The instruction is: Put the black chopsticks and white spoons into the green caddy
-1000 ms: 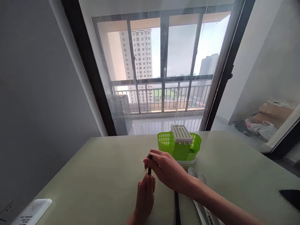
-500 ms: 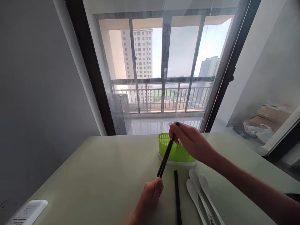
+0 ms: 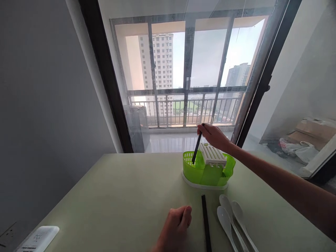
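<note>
Firstly, at the far left, a wall socket (image 3: 8, 235) is noted low on the grey wall (image 3: 47, 98). Next to it, a white case (image 3: 42, 235) with dark print lies at the near left edge of the pale counter (image 3: 123, 196).

The left hand (image 3: 177, 222) is positioned low, near the middle. Its grip is curled into a fist; whether anything lies inside cannot be told.

Further right, black chopsticks (image 3: 197, 146) stand tilted, upper ends leaning right, lower ends at the mouth of the left compartment of a green basket (image 3: 194, 173). Contact with the compartment's floor cannot be confirmed. The basket sits upright on a white base (image 3: 204, 186), with a slotted white rack (image 3: 213, 155) across its middle.

A second set of chopsticks (image 3: 206, 225) lies on the counter, in front of the basket.

The right hand (image 3: 214, 135) is raised above the basket; its grip is pinched firmly around the upper ends of the tilted chopsticks.

Three white spoons (image 3: 224, 220) lie close together right of the second set, bowls toward the basket. At far right, behind glass, are cardboard (image 3: 315, 131) and plastic bags (image 3: 306, 151).
</note>
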The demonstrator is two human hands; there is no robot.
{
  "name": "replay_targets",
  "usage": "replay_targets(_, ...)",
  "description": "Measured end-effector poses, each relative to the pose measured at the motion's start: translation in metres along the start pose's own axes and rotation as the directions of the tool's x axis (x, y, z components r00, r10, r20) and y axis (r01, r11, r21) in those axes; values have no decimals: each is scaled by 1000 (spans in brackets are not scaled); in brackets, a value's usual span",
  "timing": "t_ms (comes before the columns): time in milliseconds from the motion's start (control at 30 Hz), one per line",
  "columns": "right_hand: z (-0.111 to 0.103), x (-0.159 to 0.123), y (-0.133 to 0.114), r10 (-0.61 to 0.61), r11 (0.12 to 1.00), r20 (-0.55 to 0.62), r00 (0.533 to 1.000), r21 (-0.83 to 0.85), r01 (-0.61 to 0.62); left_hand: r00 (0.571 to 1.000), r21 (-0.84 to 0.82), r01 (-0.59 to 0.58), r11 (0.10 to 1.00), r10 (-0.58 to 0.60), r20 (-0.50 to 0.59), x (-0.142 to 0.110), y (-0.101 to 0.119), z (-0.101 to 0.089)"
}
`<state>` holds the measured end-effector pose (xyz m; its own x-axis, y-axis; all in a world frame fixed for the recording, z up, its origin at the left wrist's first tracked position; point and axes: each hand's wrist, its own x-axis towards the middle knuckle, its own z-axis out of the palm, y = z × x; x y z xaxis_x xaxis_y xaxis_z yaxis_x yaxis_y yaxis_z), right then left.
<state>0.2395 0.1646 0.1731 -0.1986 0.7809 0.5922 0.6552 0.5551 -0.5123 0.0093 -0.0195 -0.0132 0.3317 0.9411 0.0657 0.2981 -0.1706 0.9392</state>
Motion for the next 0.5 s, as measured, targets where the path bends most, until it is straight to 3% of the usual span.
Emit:
replay_targets(267, 29, 10, 38, -49, 997, 255, 966, 64, 34, 1000, -4, 23, 1000, -23, 3, -3, 5, 0)
replay_targets(500, 34, 13, 55, 55, 998, 253, 966, -6, -55, 999, -11, 35, 999, -34, 18, -1, 2, 1)
